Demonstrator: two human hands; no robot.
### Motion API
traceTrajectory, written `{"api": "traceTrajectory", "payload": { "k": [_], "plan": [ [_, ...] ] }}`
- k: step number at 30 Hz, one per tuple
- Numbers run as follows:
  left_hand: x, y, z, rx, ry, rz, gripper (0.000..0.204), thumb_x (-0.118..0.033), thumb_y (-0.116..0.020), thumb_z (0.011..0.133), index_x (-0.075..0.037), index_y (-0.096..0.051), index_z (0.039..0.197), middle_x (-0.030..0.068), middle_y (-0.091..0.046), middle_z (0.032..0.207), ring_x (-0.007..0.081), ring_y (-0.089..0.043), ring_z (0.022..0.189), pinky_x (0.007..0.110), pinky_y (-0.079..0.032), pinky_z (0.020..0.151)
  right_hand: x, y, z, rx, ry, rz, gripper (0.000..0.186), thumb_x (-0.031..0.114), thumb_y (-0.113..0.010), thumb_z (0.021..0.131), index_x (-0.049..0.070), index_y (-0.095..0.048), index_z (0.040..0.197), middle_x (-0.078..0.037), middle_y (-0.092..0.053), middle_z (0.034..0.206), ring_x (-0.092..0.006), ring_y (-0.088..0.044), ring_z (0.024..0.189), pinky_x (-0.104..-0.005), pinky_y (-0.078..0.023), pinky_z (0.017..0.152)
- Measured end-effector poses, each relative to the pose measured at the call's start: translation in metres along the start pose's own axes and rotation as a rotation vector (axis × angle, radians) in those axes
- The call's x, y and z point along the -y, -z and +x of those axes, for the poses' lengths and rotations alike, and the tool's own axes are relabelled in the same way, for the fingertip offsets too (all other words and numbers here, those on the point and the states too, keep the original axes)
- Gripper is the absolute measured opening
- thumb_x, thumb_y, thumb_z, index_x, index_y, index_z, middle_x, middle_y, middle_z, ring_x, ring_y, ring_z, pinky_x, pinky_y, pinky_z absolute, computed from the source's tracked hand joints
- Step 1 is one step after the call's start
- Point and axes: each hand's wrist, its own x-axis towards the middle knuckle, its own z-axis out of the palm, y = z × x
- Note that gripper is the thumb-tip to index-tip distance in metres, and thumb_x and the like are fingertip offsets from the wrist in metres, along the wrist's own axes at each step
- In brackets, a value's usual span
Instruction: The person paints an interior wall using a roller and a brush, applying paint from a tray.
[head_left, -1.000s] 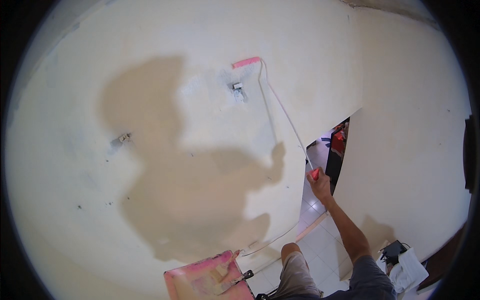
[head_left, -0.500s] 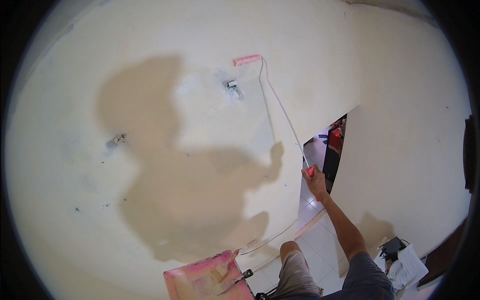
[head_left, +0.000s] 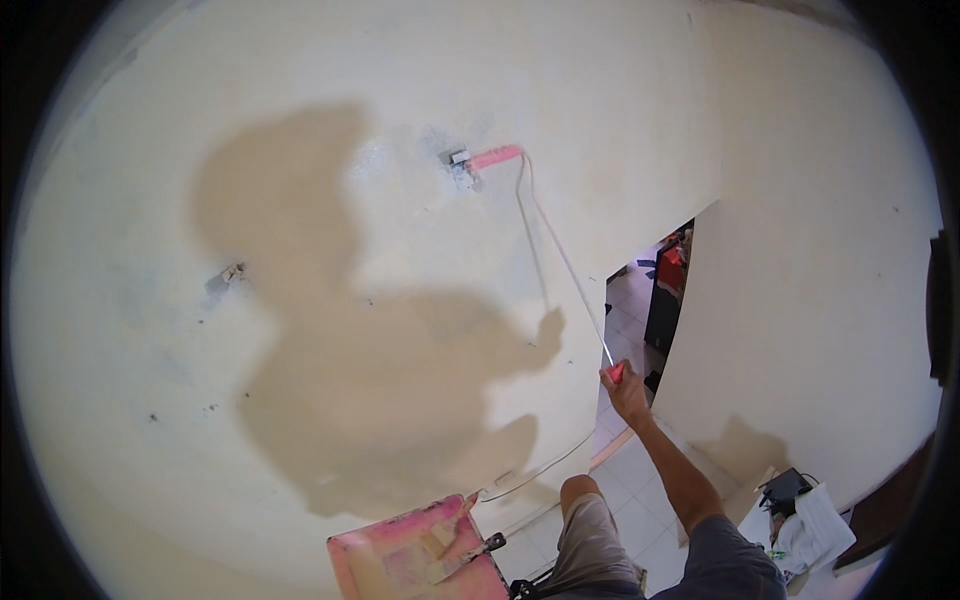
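My right hand [head_left: 626,392] is wrapped round the red handle of a paint roller [head_left: 497,157]. Its long thin rod reaches up and left, and the pink sleeve rests against the cream wall [head_left: 630,120]. Just left of the sleeve is a small wall fitting [head_left: 460,157] with grey patching around it. My left hand does not show. Low in the picture stands a pink, paint-stained tray [head_left: 355,560], with a paintbrush [head_left: 445,535] and a scraper [head_left: 470,557] lying on it.
My shadow [head_left: 380,380] covers much of the wall. Another patched hole [head_left: 232,273] lies at the left. A doorway opening shows a tiled floor [head_left: 625,300] and a dark piece of furniture [head_left: 668,310]. A black device [head_left: 787,490] and white cloth [head_left: 815,535] sit at lower right.
My right hand has moved down, and the roller sleeve has come down the wall with it, from above the fitting to beside it. The tray has barely shifted.
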Motion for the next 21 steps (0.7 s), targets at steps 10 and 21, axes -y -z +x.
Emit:
{"api": "traceTrajectory", "payload": {
  "k": [10, 21],
  "plan": [
    [-0.005, 0.000, -0.001, -0.032, 0.003, -0.006, 0.011, -0.007, -0.063, 0.080, -0.002, -0.059, 0.089, 0.0128, -0.062, 0.087, 0.0228, -0.060, 0.079, 0.037, -0.053, 0.076, -0.021, 0.018, -0.046, -0.023, -0.024, 0.031, 0.026, 0.021, -0.068, 0.080, -0.001, -0.053, 0.080, -0.017, -0.055, 0.062, -0.0280, -0.056, 0.055, -0.0373, -0.044, 0.053],
    [-0.007, -0.005, -0.004, -0.058, 0.013, -0.010, 0.012, -0.009, -0.062, 0.082, -0.002, -0.059, 0.090, 0.0141, -0.063, 0.088, 0.0237, -0.060, 0.080, 0.038, -0.053, 0.076, -0.015, 0.023, 0.059, -0.087, 0.077, -0.029, 0.027, 0.020, -0.068, 0.079, 0.000, -0.051, 0.077, -0.018, -0.056, 0.062, -0.0313, -0.057, 0.055, -0.0371, -0.044, 0.053]
  ]
}}
